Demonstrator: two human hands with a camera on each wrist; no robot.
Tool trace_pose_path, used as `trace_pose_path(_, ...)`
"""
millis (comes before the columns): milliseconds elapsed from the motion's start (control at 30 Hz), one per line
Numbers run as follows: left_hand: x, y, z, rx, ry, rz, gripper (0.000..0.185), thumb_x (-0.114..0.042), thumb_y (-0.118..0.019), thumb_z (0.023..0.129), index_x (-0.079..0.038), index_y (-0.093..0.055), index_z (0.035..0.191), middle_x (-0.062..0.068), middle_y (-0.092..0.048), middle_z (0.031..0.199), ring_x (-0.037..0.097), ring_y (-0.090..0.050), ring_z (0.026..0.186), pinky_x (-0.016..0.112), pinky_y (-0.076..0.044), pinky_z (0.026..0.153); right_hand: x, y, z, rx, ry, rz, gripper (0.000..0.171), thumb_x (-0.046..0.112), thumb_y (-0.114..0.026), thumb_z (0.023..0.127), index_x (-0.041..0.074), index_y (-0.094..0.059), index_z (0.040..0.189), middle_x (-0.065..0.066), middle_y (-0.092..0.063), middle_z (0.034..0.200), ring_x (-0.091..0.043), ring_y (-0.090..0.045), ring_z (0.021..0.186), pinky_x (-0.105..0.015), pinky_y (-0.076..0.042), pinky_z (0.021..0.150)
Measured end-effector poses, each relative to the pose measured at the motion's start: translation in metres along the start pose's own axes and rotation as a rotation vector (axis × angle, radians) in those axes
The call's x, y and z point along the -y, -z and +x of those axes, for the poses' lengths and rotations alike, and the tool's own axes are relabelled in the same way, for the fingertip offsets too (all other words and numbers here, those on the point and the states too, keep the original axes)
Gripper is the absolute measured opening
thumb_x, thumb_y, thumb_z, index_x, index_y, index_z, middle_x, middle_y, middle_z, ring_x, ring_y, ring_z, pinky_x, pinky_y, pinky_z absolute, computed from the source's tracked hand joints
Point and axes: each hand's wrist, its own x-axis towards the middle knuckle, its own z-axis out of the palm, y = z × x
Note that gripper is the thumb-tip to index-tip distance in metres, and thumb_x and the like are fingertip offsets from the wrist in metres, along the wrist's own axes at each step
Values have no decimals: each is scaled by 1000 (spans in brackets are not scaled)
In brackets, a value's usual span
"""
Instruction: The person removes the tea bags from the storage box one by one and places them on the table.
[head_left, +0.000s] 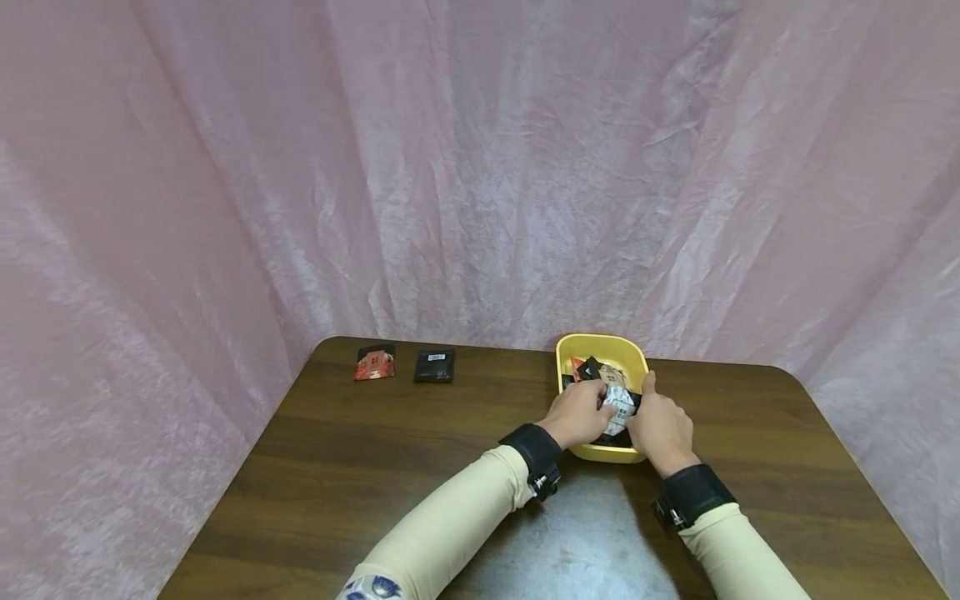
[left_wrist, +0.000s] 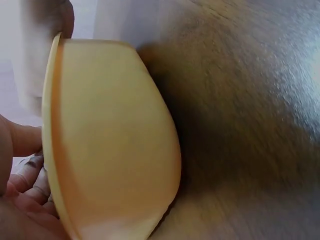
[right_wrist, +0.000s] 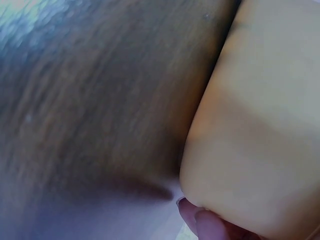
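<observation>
A yellow plastic bin (head_left: 600, 455) sits on the table, holding several small packets. My left hand (head_left: 576, 414) reaches over its left rim, thumb and fingers at a white-and-black packet (head_left: 619, 407) that it pinches inside. In the left wrist view, the left fingers (left_wrist: 32, 187) show behind the bin's rim. At the right side, my right hand (head_left: 663, 429) grips the bin, its thumb along the rim. Right fingertips (right_wrist: 210, 225) press against the outer wall in the right wrist view. Other packets under the left hand are partly hidden.
At the table's back left lie a red-and-black packet (head_left: 375, 363) and a black packet (head_left: 434, 366) with a small white label. Behind the wooden table (head_left: 360, 467) hangs a pink curtain (head_left: 480, 183), close to its back edge.
</observation>
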Motion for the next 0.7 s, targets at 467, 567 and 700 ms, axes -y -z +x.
trace_pose_path(467, 15, 40, -20, -197, -14, -132, 11, -26, -67, 105, -16, -66, 100, -3, -67, 88, 8, -59, 76, 22, -45, 66, 1, -1, -2, -15, 13, -4, 91, 22, -65, 96, -8, -15, 167, -37, -71, 107, -49, -71, 81, -54, -53, 61)
trace_pose_path(567, 27, 53, -24, -306, -1, -185, 12, -26, -67, 105, -15, -65, 99, -2, -67, 89, 9, -59, 76, 22, -46, 67, 1, -1, -1, -13, 7, -5, 91, 22, -64, 96, -6, -14, 167, -37, -71, 109, -49, -71, 82, -54, -54, 62)
trace_pose_path(700, 46, 70, -29, -436, 15, -174, 13, -25, -68, 105, -14, -64, 100, 1, -67, 89, 11, -59, 76, 24, -47, 67, 0, -1, 1, -22, 5, -9, 92, 18, -64, 94, -6, -15, 167, -37, -71, 108, -50, -71, 82, -55, -54, 62)
